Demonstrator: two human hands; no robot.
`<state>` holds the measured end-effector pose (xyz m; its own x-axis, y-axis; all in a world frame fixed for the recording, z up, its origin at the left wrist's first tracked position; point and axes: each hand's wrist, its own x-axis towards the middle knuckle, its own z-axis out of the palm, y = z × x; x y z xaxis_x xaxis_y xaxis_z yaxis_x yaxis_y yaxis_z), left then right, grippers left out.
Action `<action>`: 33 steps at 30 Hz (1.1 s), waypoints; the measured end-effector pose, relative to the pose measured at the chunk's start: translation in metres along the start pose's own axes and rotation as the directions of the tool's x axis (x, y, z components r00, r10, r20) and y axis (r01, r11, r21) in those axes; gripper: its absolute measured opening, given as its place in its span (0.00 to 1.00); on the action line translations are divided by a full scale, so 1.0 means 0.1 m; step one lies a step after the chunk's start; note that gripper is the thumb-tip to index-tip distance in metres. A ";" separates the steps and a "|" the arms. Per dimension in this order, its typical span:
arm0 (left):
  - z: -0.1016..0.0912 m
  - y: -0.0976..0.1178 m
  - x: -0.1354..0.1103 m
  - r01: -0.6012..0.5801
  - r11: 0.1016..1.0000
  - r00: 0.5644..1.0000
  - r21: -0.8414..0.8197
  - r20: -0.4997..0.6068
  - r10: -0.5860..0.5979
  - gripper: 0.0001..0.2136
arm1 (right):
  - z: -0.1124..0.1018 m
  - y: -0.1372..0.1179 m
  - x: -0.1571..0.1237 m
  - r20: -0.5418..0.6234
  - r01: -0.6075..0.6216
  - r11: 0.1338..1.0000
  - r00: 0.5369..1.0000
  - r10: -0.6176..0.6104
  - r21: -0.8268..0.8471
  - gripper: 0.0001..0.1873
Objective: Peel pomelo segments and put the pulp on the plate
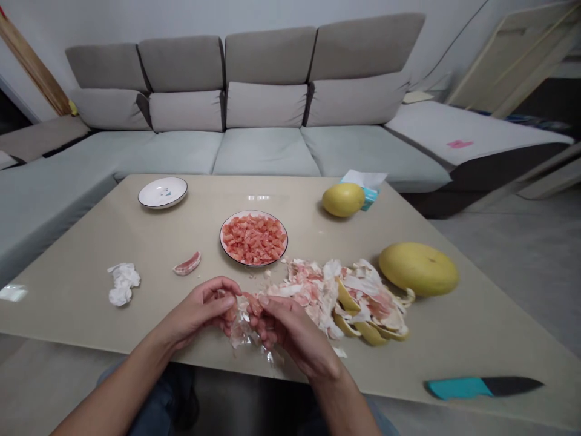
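Note:
My left hand (206, 310) and my right hand (285, 330) meet over the near edge of the beige table (91, 242), both pinched on a pink pomelo segment (240, 312) with pale membrane hanging from it. Just beyond them stands a plate of pink pomelo pieces (253, 238). A heap of peel and membrane (349, 297) lies right of my right hand. A lone pink segment (187, 264) rests on the table left of the plate.
Two whole yellow pomelos (418, 268) (343, 199) sit on the right and at the back. A knife with a teal handle (481, 387) lies at the near right edge. A crumpled tissue (122, 283), an empty plate (162, 192), a tissue box (368, 184) and a grey sofa (263, 103) are also there.

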<state>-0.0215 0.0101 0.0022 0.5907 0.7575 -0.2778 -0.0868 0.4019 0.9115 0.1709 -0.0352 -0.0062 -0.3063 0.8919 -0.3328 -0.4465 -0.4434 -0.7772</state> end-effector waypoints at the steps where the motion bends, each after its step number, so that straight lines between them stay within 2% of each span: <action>1: 0.00 -0.01 0.00 -0.011 1.000 1.000 0.028 -0.010 0.011 0.13 | 0.01 0.00 0.00 -0.002 0.002 1.000 1.000 -0.002 -0.018 0.20; 4: 0.01 -0.03 0.01 0.000 0.997 0.999 0.075 -0.033 0.003 0.14 | 0.02 0.02 0.00 0.011 -0.001 0.998 1.000 0.002 -0.057 0.20; 6: 0.03 -0.04 0.02 0.015 0.999 0.999 0.046 -0.050 -0.013 0.14 | 0.02 0.03 0.00 0.009 -0.003 0.997 1.000 0.003 -0.074 0.21; 8: 0.03 -0.04 0.04 0.006 0.999 0.996 -0.032 -0.090 -0.009 0.14 | 0.01 0.02 0.01 -0.044 0.026 0.993 0.999 -0.031 -0.116 0.21; 10: 0.03 -0.03 0.06 -0.008 0.988 0.990 -0.151 -0.141 -0.014 0.13 | 0.00 -0.01 0.08 -0.160 0.103 0.961 0.976 -0.147 -0.256 0.20; 11: 0.03 -0.03 0.07 -0.009 0.977 0.986 -0.212 -0.163 -0.027 0.11 | -0.02 -0.04 0.15 -0.221 0.146 0.919 0.946 -0.239 -0.367 0.19; 12: 0.03 -0.04 0.08 -0.006 0.964 0.983 -0.266 -0.180 -0.043 0.10 | -0.04 -0.08 0.23 -0.267 0.193 0.832 0.888 -0.374 -0.520 0.18; 13: 0.02 -0.04 0.08 0.000 0.952 0.980 -0.306 -0.190 -0.061 0.09 | -0.07 -0.12 0.32 -0.278 0.229 0.707 0.806 -0.523 -0.669 0.18; 14: 0.02 -0.04 0.09 0.007 0.944 0.979 -0.330 -0.192 -0.074 0.08 | -0.11 -0.17 0.43 -0.275 0.239 0.650 0.762 -0.586 -0.722 0.16; 17: 0.00 -0.05 0.08 0.021 0.941 0.984 -0.337 -0.161 -0.080 0.07 | -0.21 -0.31 0.74 -0.275 0.241 0.547 0.664 -0.695 -0.801 0.11; 20: -0.01 -0.05 0.06 0.012 0.941 0.991 -0.337 -0.122 -0.056 0.06 | -0.25 -0.38 0.83 -0.265 0.243 0.488 0.601 -0.754 -0.838 0.15; 22: -0.01 -0.04 0.04 -0.015 0.937 0.993 -0.348 -0.112 -0.025 0.06 | -0.21 -0.35 0.71 -0.249 0.254 0.479 0.605 -0.757 -0.840 0.17; 23: -0.01 -0.03 0.03 -0.031 0.935 0.994 -0.352 -0.108 -0.007 0.06 | -0.17 -0.32 0.61 -0.230 0.265 0.484 0.630 -0.742 -0.834 0.16; 25: 0.00 -0.02 0.02 -0.061 0.935 0.995 -0.350 -0.098 0.028 0.05 | -0.05 -0.20 0.37 -0.191 0.284 0.519 0.705 -0.683 -0.806 0.12; 26: 0.01 -0.02 0.02 -0.070 0.935 0.995 -0.346 -0.091 0.041 0.05 | 0.01 -0.13 0.26 -0.186 0.294 0.594 0.767 -0.614 -0.749 0.11; 27: 0.02 -0.02 0.01 -0.073 0.936 0.996 -0.343 -0.082 0.048 0.05 | 0.07 -0.06 0.16 -0.196 0.291 0.657 0.803 -0.563 -0.695 0.11; 28: 0.02 -0.03 0.01 -0.068 0.937 0.996 -0.342 -0.070 0.047 0.05 | 0.13 0.01 0.08 -0.208 0.299 0.686 0.807 -0.553 -0.663 0.10; 29: 0.03 -0.04 0.02 -0.061 0.938 0.997 -0.342 -0.059 0.044 0.05 | 0.18 0.08 0.02 -0.196 0.324 0.676 0.796 -0.573 -0.661 0.08; 33: 0.05 -0.08 0.03 -0.074 0.944 0.997 -0.323 -0.033 0.067 0.06 | 0.26 0.20 -0.02 -0.102 0.404 0.543 0.727 -0.679 -0.737 0.07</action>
<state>-0.0154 0.0065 -0.0041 0.5570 0.7991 -0.2260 -0.3845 0.4894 0.7827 0.1405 -0.0481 -0.0076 0.1665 0.9584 0.2316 0.2532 0.1855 -0.9495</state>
